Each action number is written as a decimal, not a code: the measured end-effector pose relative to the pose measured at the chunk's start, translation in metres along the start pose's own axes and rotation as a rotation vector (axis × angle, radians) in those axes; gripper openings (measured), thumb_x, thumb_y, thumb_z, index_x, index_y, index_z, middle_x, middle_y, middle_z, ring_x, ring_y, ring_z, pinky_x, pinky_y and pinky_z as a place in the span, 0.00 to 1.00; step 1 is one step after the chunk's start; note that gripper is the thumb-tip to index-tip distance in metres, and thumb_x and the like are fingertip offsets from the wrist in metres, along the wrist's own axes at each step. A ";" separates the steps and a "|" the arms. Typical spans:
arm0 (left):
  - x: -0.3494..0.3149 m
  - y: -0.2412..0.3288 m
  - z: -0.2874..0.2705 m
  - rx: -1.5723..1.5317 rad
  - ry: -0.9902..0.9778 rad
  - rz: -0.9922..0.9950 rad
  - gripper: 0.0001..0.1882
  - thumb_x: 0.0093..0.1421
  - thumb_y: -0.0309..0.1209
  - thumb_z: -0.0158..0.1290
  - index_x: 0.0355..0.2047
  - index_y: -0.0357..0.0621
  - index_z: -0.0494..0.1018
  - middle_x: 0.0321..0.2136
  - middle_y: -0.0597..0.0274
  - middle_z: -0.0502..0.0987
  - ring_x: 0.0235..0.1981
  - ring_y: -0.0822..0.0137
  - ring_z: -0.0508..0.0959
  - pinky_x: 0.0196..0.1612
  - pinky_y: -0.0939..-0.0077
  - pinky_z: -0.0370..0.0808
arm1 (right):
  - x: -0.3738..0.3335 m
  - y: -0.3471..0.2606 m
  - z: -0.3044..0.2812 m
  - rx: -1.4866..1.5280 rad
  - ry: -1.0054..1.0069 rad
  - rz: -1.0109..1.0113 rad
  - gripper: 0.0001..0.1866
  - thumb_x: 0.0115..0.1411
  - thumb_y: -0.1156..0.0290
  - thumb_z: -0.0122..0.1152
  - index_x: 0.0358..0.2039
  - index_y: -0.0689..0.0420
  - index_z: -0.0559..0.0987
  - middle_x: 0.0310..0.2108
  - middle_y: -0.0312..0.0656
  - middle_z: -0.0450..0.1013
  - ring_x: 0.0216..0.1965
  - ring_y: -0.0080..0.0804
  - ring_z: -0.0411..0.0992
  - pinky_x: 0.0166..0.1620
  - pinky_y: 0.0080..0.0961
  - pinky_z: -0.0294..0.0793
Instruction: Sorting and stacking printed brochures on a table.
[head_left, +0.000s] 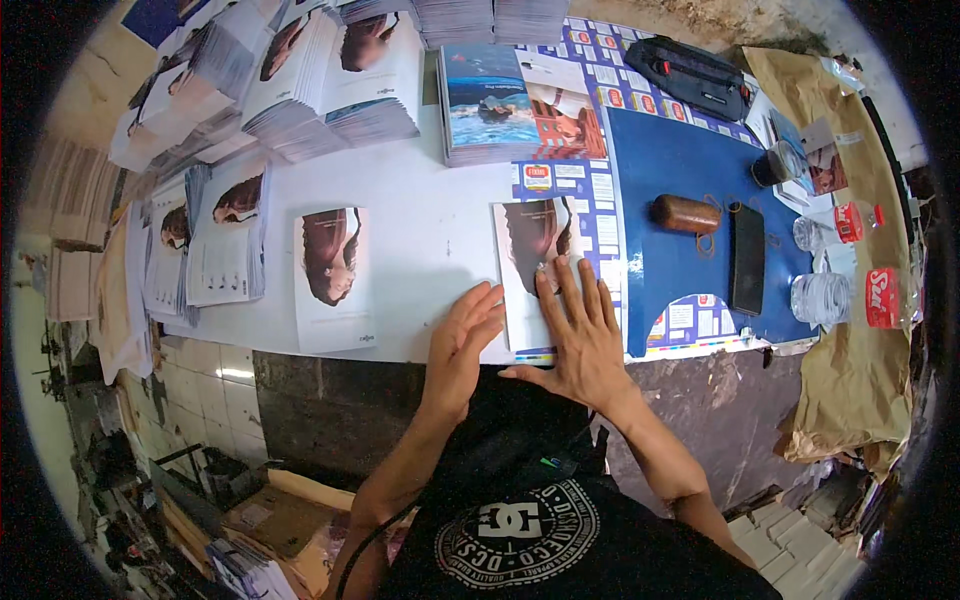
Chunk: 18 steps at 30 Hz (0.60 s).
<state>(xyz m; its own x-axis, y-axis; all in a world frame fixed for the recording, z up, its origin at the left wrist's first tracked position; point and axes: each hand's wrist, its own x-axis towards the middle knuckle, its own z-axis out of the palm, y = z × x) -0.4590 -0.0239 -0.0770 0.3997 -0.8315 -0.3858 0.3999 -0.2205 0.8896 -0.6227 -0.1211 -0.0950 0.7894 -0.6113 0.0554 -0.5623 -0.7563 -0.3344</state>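
Surface point(415, 180): white-covered, with a printed blue-and-white sheet along its right part; it carries both booklets, the piles and the board.
Brown paper point(845, 370): creased, draped down the far right side.
Board point(680, 275): blue, flat, on the surface's right part.
Piles point(375, 75): many booklets, stacked across the upper left.
Colour stack point(490, 110): beyond the right booklet, its top showing blue water and orange patches.
Pouch point(690, 78): black, at the upper right.
Right booklet point(522, 285): flat near the surface's front edge, under the right hand, its cover showing brown hair.
Left booklet point(335, 280): same cover, lying well apart from the other, untouched.
Right hand point(585, 350): grip released, fingers spread over the right booklet, thumb out to the left.
Left hand point(463, 340): grip loose, holding nothing, fingers slightly bent just beside that booklet's left edge; contact cannot be told.
Bottles point(822, 298): two, clear, red-labelled, by the board's right edge.
Block point(747, 258): black, long, on the board.
Roll point(685, 214): brown, rounded, left of the block.
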 end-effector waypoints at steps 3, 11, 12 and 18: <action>0.001 0.001 0.000 0.014 -0.005 -0.001 0.30 0.71 0.32 0.47 0.69 0.30 0.59 0.67 0.40 0.67 0.66 0.54 0.70 0.69 0.60 0.67 | 0.001 0.000 -0.001 0.001 0.003 -0.005 0.67 0.46 0.26 0.67 0.75 0.57 0.55 0.77 0.56 0.47 0.77 0.62 0.42 0.73 0.59 0.47; 0.006 -0.006 -0.001 0.399 0.005 0.255 0.29 0.71 0.35 0.51 0.68 0.35 0.63 0.66 0.44 0.68 0.66 0.52 0.70 0.68 0.57 0.67 | 0.001 -0.001 -0.001 0.017 -0.022 0.004 0.67 0.47 0.27 0.67 0.76 0.58 0.53 0.77 0.56 0.45 0.77 0.63 0.42 0.73 0.59 0.47; 0.012 -0.005 -0.003 0.398 0.005 0.257 0.29 0.71 0.35 0.51 0.68 0.35 0.63 0.66 0.44 0.68 0.66 0.52 0.70 0.68 0.57 0.67 | 0.001 -0.001 -0.001 0.000 -0.022 -0.003 0.67 0.47 0.27 0.67 0.76 0.58 0.52 0.77 0.56 0.45 0.77 0.63 0.41 0.74 0.59 0.46; 0.046 -0.013 -0.022 1.401 -0.215 0.856 0.26 0.67 0.36 0.56 0.63 0.41 0.70 0.67 0.56 0.68 0.70 0.55 0.64 0.68 0.46 0.59 | -0.001 0.002 -0.003 0.014 -0.043 -0.004 0.67 0.48 0.30 0.70 0.76 0.59 0.52 0.77 0.56 0.44 0.77 0.62 0.40 0.74 0.59 0.44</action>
<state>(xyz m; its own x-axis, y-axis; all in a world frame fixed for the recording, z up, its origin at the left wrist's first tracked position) -0.4275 -0.0479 -0.1116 -0.0629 -0.9705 0.2327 -0.9156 0.1489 0.3736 -0.6255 -0.1226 -0.0930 0.8017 -0.5974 0.0166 -0.5558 -0.7555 -0.3469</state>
